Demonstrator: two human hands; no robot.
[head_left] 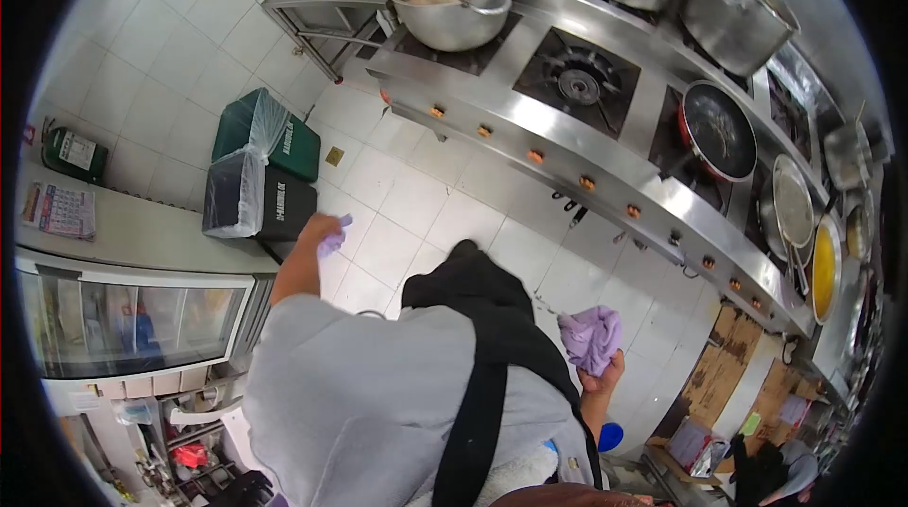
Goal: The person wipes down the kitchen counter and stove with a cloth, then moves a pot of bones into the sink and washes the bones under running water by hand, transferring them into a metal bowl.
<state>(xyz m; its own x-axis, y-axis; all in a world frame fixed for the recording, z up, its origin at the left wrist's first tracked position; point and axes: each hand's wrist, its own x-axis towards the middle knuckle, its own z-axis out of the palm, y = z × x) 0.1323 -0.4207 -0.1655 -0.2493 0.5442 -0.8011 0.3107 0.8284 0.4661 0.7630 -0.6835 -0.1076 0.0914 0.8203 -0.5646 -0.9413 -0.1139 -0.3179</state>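
Both the left hand (320, 229) and the right hand (605, 371) were occupied. The left hand, extended near the black bin (288, 209), had its fingers curled about a small lilac cloth (331, 244); exact fingertip placement could not be determined. The right hand, at the person's right side, gripped the near edge of a larger bunched cloth (592, 337), which extended forward of the fingers above the white tiled floor (407, 209). Both cloths were apart from the steel stove (515, 124). On the stove, an exposed burner (579, 86) stood between a two-handled pot (449, 25) with contents and a red-rimmed frying pan (719, 133). A green bin (301, 153) with a plastic liner adjoined the black bin.
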